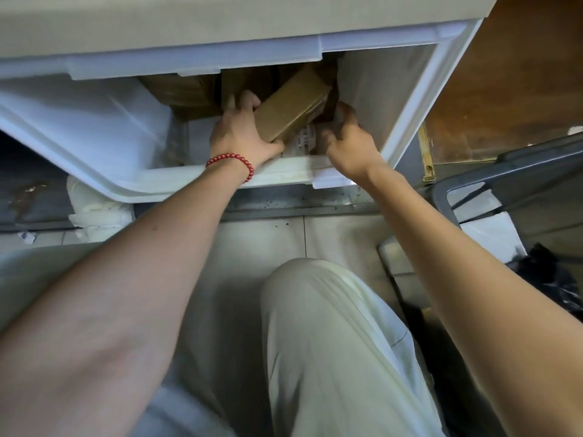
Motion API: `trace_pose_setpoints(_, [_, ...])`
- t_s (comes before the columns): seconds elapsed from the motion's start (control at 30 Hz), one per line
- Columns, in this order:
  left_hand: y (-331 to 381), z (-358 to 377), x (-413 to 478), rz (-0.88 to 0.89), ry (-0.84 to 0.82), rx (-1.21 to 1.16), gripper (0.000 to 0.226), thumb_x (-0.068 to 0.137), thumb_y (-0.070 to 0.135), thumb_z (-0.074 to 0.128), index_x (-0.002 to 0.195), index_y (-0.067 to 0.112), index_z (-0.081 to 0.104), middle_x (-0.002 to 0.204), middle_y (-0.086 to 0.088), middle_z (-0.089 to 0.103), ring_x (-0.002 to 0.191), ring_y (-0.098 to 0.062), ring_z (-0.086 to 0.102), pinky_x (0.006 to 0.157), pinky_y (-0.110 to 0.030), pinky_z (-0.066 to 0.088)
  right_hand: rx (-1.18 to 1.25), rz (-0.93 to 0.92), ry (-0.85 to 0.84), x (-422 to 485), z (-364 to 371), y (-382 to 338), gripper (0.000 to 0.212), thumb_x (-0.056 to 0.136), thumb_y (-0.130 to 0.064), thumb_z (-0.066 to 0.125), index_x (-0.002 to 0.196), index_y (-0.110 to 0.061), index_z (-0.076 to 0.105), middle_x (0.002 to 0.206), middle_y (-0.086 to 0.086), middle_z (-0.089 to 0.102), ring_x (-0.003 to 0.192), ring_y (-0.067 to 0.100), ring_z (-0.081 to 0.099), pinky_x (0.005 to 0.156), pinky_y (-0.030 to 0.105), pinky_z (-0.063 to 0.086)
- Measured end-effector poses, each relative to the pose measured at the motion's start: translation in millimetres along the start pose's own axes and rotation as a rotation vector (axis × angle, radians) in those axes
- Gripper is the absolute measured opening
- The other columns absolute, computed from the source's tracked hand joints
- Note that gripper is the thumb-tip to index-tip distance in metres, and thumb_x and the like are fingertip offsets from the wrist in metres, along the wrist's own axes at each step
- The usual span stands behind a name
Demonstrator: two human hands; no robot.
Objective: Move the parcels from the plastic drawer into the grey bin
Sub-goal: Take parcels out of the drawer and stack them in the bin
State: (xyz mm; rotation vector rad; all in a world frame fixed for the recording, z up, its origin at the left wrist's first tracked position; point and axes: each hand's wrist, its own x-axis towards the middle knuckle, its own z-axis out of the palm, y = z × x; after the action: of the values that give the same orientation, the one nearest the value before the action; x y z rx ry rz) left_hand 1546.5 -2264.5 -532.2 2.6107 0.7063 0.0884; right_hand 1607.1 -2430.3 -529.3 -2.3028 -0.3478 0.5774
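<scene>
head view: person crouched at a pulled-out white translucent plastic drawer [176, 184], both arms reaching in.
parcel in hand: flat brown tape-wrapped rectangular parcel [291, 113], tilted, one end lifted toward the back of the drawer, low corner near the front wall.
left hand [241, 134]: red bead bracelet [232, 162] on the wrist; fingers curled round the parcel's left edge, thumb underneath at the low corner, closed on it.
right hand [348, 143]: at the parcel's right side, fingers bent down into the drawer; cannot tell if they grip the brown parcel or something beneath it, contact is hidden.
under it: white packet with barcode label [306, 141] lying on the drawer floor between the two hands.
remaining stock: more brown cardboard parcels [186, 91] stacked at the back, partly under the unit's shelf above.
target: grey plastic bin [504, 187] on the right, just beside the drawer unit, well apart from the hands; inside not visible.
progress (judged): early to mid, several parcels left in the drawer.
risk: lifted end may catch the drawer's upper rim on the way out, since clearance looks tight.
risk: one-sided grip if the right hand isn't on it, parcel could slip and drop back.
risk: white packet may get dragged along or missed.
</scene>
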Motion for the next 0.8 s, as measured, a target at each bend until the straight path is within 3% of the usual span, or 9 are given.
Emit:
trace_pose_setpoints(0.13, [-11, -27, -21, 0.133, 0.010, -0.058, 0.065, 0.069, 0.031, 0.079, 0.124, 0.017, 0.047, 0.124, -0.008, 0.046, 0.104, -0.020, 0.049, 0.077, -0.027, 0.035, 0.203, -0.003, 0.001, -20, 6, -12, 0.062, 0.099, -0.042, 0.044, 0.152, -0.024, 0.015, 0.141, 0.008, 0.050, 0.124, 0.031, 0.051, 0.105, 0.041, 0.043])
trace_pose_setpoints(0.2, [-14, -40, -36, 0.191, 0.002, -0.114, 0.065, 0.065, 0.030, 0.082, 0.121, 0.017, 0.051, 0.118, -0.005, 0.049, 0.099, -0.012, 0.044, 0.079, -0.023, 0.034, 0.329, 0.011, 0.002, -36, 6, -17, 0.064, 0.095, -0.051, 0.047, 0.148, -0.028, 0.019, 0.139, 0.005, 0.049, 0.117, 0.029, 0.056, 0.095, 0.045, 0.052])
trace_pose_setpoints(0.3, [-19, -61, -61, 0.238, 0.006, -0.134, 0.063, 0.061, 0.025, 0.084, 0.116, 0.018, 0.056, 0.116, -0.008, 0.051, 0.096, -0.012, 0.046, 0.081, -0.024, 0.038, 0.541, 0.066, -0.006, -62, 6, -24, 0.062, 0.090, -0.060, 0.051, 0.137, -0.025, 0.032, 0.132, 0.004, 0.048, 0.107, 0.026, 0.062, 0.079, 0.041, 0.060])
trace_pose_setpoints(0.4, [-17, -82, -88, 0.280, -0.030, -0.104, 0.061, 0.062, 0.020, 0.084, 0.116, 0.021, 0.056, 0.118, -0.005, 0.046, 0.101, -0.014, 0.046, 0.085, -0.028, 0.040, 0.762, 0.236, -0.080, -90, 3, -32, 0.057, 0.086, -0.060, 0.058, 0.122, -0.020, 0.038, 0.122, 0.011, 0.052, 0.094, 0.028, 0.068, 0.065, 0.042, 0.061])
trace_pose_setpoints(0.5, [-9, -104, -114, 0.363, -0.071, -0.005, 0.060, 0.065, 0.019, 0.081, 0.118, 0.027, 0.054, 0.122, -0.004, 0.044, 0.112, -0.022, 0.044, 0.090, -0.037, 0.043, 1.048, 0.384, -0.225, -121, -6, -41, 0.059, 0.085, -0.058, 0.061, 0.124, -0.015, 0.048, 0.112, 0.015, 0.056, 0.092, 0.030, 0.065, 0.064, 0.046, 0.061])
trace_pose_setpoints(0.6, [-1, -119, -139, 0.401, -0.052, -0.008, 0.060, 0.068, 0.013, 0.080, 0.120, 0.026, 0.054, 0.127, -0.006, 0.041, 0.118, -0.025, 0.041, 0.092, -0.038, 0.043, 1.197, 0.382, -0.206, -154, -15, -47, 0.030, 0.091, -0.043, 0.061, 0.105, -0.017, 0.056, 0.102, 0.010, 0.053, 0.093, 0.028, 0.063, 0.062, 0.042, 0.061])
trace_pose_setpoints(0.7, [7, -119, -165, 0.376, -0.015, -0.105, 0.063, 0.069, 0.006, 0.078, 0.124, 0.024, 0.052, 0.134, -0.007, 0.035, 0.116, -0.019, 0.043, 0.090, -0.016, 0.035, 1.287, 0.375, -0.162, -188, -19, -46, 0.018, 0.091, -0.030, 0.061, 0.103, -0.017, 0.056, 0.107, 0.013, 0.055, 0.096, 0.027, 0.063, 0.060, 0.037, 0.061])
trace_pose_setpoints(0.8, [11, -114, -199, 0.289, 0.018, -0.276, 0.075, 0.067, 0.005, 0.079, 0.131, 0.026, 0.045, 0.137, -0.007, 0.032, 0.111, -0.010, 0.040, 0.078, 0.006, 0.029, 1.367, 0.316, -0.083, -223, -11, -34, 0.043, 0.089, -0.028, 0.064, 0.127, -0.016, 0.050, 0.123, 0.017, 0.056, 0.108, 0.028, 0.062, 0.063, 0.036, 0.060])
